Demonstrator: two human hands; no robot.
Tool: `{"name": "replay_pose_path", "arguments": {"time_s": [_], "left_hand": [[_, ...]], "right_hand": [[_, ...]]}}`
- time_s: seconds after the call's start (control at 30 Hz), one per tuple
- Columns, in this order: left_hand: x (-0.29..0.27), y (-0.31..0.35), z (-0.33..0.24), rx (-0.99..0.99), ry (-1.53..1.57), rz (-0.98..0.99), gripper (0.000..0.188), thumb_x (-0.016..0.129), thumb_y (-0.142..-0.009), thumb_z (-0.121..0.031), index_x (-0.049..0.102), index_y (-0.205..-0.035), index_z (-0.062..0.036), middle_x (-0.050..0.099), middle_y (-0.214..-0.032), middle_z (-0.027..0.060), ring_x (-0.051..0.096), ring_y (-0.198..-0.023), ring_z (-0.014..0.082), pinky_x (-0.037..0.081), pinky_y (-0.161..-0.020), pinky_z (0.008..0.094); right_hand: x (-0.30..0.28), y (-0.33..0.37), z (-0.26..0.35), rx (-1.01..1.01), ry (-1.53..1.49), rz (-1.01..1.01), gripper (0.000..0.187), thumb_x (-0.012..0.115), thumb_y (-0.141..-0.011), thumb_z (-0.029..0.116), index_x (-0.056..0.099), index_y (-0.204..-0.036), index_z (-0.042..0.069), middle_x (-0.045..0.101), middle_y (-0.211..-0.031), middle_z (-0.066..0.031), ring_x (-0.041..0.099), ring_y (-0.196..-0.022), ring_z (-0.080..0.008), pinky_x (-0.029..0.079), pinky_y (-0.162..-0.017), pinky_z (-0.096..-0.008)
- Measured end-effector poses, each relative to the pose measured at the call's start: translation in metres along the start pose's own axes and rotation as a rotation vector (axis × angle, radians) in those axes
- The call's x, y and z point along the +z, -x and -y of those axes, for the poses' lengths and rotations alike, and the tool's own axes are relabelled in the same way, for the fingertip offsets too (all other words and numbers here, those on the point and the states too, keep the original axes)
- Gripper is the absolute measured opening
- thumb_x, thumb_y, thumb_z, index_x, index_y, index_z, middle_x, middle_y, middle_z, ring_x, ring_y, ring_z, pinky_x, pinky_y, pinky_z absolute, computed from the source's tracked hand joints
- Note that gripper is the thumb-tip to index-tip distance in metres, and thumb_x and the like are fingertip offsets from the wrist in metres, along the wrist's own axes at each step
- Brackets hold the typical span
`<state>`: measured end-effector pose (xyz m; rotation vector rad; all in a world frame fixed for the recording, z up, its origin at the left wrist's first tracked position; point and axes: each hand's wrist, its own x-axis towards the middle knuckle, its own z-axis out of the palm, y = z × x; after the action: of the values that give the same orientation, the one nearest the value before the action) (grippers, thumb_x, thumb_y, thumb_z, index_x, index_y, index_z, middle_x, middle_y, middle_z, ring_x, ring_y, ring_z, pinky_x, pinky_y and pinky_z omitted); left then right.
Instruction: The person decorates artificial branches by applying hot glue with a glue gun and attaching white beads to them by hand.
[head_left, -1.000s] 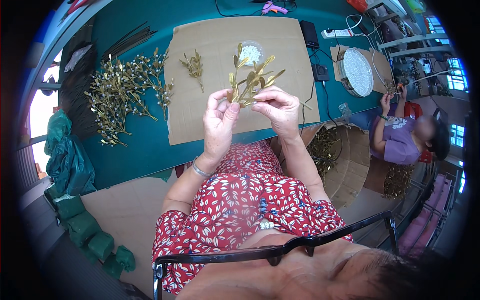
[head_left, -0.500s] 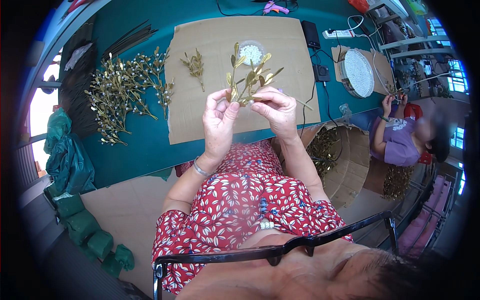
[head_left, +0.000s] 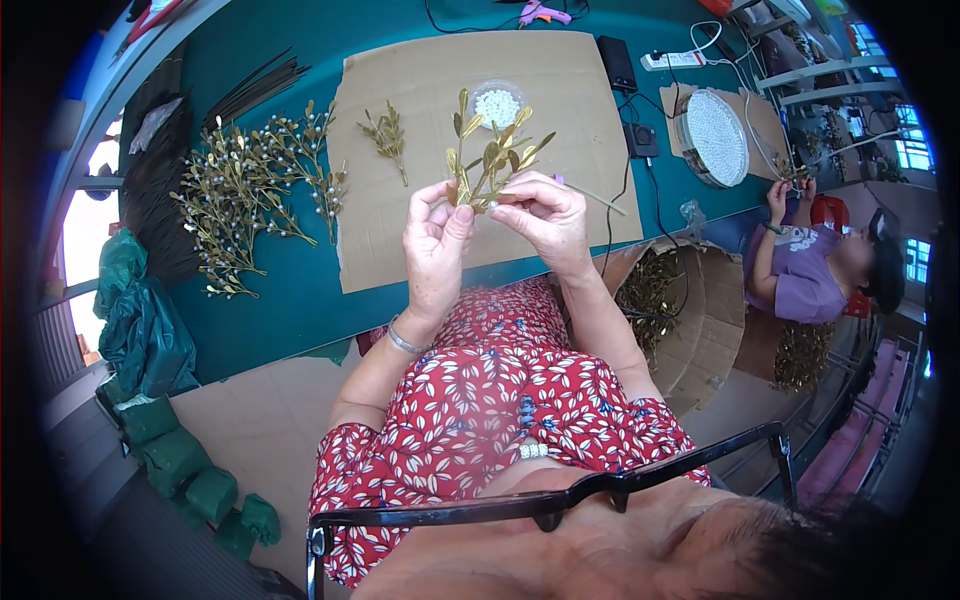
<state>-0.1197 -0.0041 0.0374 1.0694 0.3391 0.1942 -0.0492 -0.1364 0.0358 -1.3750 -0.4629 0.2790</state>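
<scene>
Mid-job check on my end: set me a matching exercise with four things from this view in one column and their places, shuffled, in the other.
Things
1. Forked sprig with gold leaves
2. Small round clear dish of white beads
3. Pink glue gun
4. Heap of gold-leaved sprigs with pale berries

Places
A. Left of the flat brown cardboard sheet
B. At the left hand's fingertips
C. On the cardboard, near its far edge
D. Beyond the cardboard's far edge

Pairs: 1-B, 2-C, 3-D, 4-A
</scene>
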Motion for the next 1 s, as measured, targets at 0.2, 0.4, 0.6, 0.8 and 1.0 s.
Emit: {"name": "replay_pose_path", "arguments": {"time_s": [0.2, 0.4, 0.6, 0.8, 1.0], "left_hand": [[0.001, 0.000, 0.001, -0.017, 0.046, 0.006, 0.030, 0.053, -0.092, -0.014, 0.042, -0.118, -0.0044, 0.051, -0.074, 0.0000, 0.034, -0.056, 0.0012, 0.023, -0.045, 0.0142], [0.000, -0.002, 0.004, -0.039, 0.058, 0.003, 0.028, 0.052, -0.093, -0.015, 0.042, -0.117, -0.0053, 0.051, -0.073, 0.0007, 0.033, -0.054, 0.0009, 0.023, -0.044, 0.0149], [-0.005, -0.010, 0.008, -0.088, 0.074, -0.003, 0.027, 0.050, -0.094, -0.017, 0.042, -0.117, -0.0062, 0.049, -0.073, 0.0013, 0.033, -0.053, 0.0015, 0.023, -0.044, 0.0146], [-0.036, -0.033, 0.004, -0.169, 0.280, -0.025, 0.025, 0.043, -0.097, -0.025, 0.050, -0.111, -0.0046, 0.046, -0.072, 0.0020, 0.035, -0.052, 0.0038, 0.026, -0.045, 0.0148], [-0.054, -0.031, 0.014, -0.271, 0.449, 0.048, 0.033, 0.040, -0.098, -0.024, 0.048, -0.120, -0.0006, 0.045, -0.074, 0.0014, 0.035, -0.054, 0.0044, 0.028, -0.046, 0.0157]], "right_hand": [[0.002, 0.002, -0.003, -0.012, -0.055, -0.026, 0.015, 0.067, -0.075, -0.005, 0.064, -0.090, -0.005, 0.061, -0.087, -0.0086, 0.059, -0.079, -0.0128, 0.048, -0.069, -0.0228], [-0.001, 0.001, -0.004, 0.013, -0.006, -0.030, 0.015, 0.067, -0.075, -0.004, 0.064, -0.090, -0.005, 0.061, -0.085, -0.0072, 0.057, -0.077, -0.0105, 0.046, -0.067, -0.0217], [-0.022, 0.002, 0.006, 0.139, 0.000, -0.092, 0.023, 0.065, -0.077, -0.002, 0.062, -0.099, -0.004, 0.062, -0.083, -0.0072, 0.057, -0.074, -0.0097, 0.046, -0.066, -0.0220], [-0.122, 0.042, -0.120, 0.478, 0.918, -0.258, 0.038, 0.066, -0.079, 0.017, 0.055, -0.109, -0.004, 0.065, -0.086, -0.0121, 0.063, -0.081, -0.0180, 0.050, -0.068, -0.0292], [-0.110, 0.057, -0.176, 0.446, 1.143, -0.206, 0.043, 0.069, -0.071, 0.023, 0.057, -0.100, -0.006, 0.065, -0.089, -0.0198, 0.064, -0.085, -0.0249, 0.050, -0.072, -0.0351]]}}
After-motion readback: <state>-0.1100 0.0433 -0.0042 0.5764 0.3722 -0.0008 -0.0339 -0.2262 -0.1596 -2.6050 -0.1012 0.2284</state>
